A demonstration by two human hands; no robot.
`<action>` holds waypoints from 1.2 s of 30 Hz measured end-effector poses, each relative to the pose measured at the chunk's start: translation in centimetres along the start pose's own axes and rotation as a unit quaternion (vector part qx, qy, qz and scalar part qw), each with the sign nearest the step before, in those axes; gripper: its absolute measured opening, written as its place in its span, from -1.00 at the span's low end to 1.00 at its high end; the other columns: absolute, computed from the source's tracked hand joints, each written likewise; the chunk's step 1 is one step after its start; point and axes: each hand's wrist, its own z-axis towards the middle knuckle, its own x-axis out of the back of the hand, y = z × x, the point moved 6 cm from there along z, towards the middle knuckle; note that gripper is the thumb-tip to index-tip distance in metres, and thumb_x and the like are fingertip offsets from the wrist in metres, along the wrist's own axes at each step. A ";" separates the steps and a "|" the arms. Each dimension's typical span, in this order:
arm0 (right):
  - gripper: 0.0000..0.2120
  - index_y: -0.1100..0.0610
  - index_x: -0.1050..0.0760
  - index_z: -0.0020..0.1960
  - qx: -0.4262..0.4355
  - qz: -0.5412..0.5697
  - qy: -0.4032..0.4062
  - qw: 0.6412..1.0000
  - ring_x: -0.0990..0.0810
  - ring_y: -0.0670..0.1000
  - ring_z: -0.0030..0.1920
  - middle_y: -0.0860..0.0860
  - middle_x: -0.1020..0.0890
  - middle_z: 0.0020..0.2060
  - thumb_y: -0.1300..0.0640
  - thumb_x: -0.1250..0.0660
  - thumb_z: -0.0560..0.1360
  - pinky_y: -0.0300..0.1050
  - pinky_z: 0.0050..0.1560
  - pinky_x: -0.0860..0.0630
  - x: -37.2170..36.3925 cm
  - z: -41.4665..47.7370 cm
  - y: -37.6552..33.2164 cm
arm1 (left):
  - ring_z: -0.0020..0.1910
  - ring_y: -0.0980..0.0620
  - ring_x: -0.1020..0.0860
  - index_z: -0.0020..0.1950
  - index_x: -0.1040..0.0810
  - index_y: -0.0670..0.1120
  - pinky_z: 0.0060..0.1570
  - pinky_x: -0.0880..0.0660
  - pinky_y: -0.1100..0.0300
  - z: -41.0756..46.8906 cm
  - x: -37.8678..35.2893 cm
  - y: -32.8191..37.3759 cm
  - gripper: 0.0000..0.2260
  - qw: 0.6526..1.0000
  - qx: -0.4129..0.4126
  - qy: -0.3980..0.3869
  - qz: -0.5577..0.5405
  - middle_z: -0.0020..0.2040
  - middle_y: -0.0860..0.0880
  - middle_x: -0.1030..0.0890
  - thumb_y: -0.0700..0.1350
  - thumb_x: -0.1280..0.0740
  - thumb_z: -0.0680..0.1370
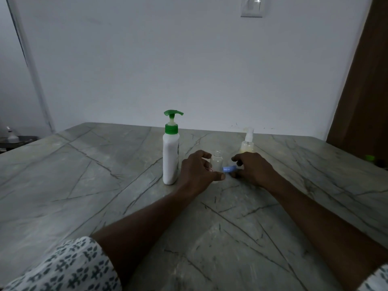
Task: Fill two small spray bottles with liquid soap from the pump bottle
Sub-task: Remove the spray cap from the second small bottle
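Head view, grey veined counter [109, 185].

1. Pump bottle [171, 156]: white body, green collar and pump head, upright. It stands at 9 o'clock of the clear spray bottle, just beside the left hand.
2. Clear spray bottle [217, 161]: small, upright on the counter, threaded neck uncovered. Whether it holds any liquid cannot be told.
3. Second spray bottle [247, 141]: upright at 1 o'clock of the clear one, white sprayer fitted, yellowish contents visible. Its lower part is hidden behind the right hand.
4. Left hand [198, 171]: fingers curled round the clear spray bottle from its 9 o'clock side, thumb at the bottle's base.
5. Right hand [252, 171]: fingers curled, pinching a blue cap [228, 169] low at 4 o'clock of the clear bottle, close to the left thumb.
6. A patterned sleeve [63, 267] covers the left arm at 7 o'clock of the frame. A brown door [365, 80] stands at 3 o'clock.
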 end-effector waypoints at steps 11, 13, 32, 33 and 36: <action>-0.52 0.18 -0.45 0.35 0.050 0.103 0.120 0.986 -0.55 0.10 0.20 0.12 -0.54 0.27 0.31 -0.38 0.44 -0.08 0.23 -0.47 2.4 -0.9 -1.5 | 0.10 0.07 -0.55 0.41 -0.42 -0.10 0.01 -0.50 0.29 -0.4 0.7 1.2 -0.36 0.997 -0.032 0.066 0.006 0.24 -0.07 -0.58 0.09 -0.52 0.41; -0.53 0.18 -0.47 0.32 0.066 0.151 0.139 0.977 -0.56 0.03 0.12 0.10 -0.57 0.23 0.33 -0.37 0.42 -0.21 0.12 -0.45 2.8 -1.1 -1.8 | 0.19 0.03 -0.53 0.41 -0.42 -0.12 0.17 -0.53 0.13 -1.0 1.4 2.1 -0.46 0.992 -0.056 0.116 0.007 0.29 -0.08 -0.54 0.01 -0.44 0.49; -0.39 0.05 -0.43 0.30 0.106 0.236 0.058 0.964 -0.57 -0.15 -0.12 -0.08 -0.60 -0.02 -0.12 -0.51 0.34 -0.49 -0.27 -0.41 0.4 -2.2 -4.2 | 0.32 0.02 -0.34 0.60 0.01 0.10 0.22 -0.38 0.09 1.5 10.3 -0.3 0.03 0.961 -0.115 0.246 -0.045 0.51 -0.12 -0.26 0.00 -0.60 0.33; -0.43 0.06 -0.44 0.28 0.105 0.230 0.064 0.965 -0.56 -0.15 -0.14 -0.08 -0.60 -0.06 -0.11 -0.51 0.35 -0.48 -0.29 -0.40 0.3 -2.2 -4.3 | 0.35 -0.06 -0.38 0.59 0.02 0.13 0.24 -0.41 0.03 1.7 10.1 -0.6 0.04 0.964 -0.116 0.235 -0.054 0.51 -0.14 -0.29 0.00 -0.60 0.32; -0.51 0.10 -0.49 0.21 0.106 0.222 0.072 0.967 -0.61 -0.03 -0.09 0.00 -0.65 -0.07 -0.09 -0.49 0.38 -0.24 -0.14 -0.52 -0.2 -2.2 -4.5 | 0.26 -0.10 -0.48 0.59 0.04 0.17 0.14 -0.43 0.09 2.2 9.3 -1.1 0.05 0.972 -0.097 0.193 -0.088 0.34 -0.15 -0.46 0.02 -0.59 0.31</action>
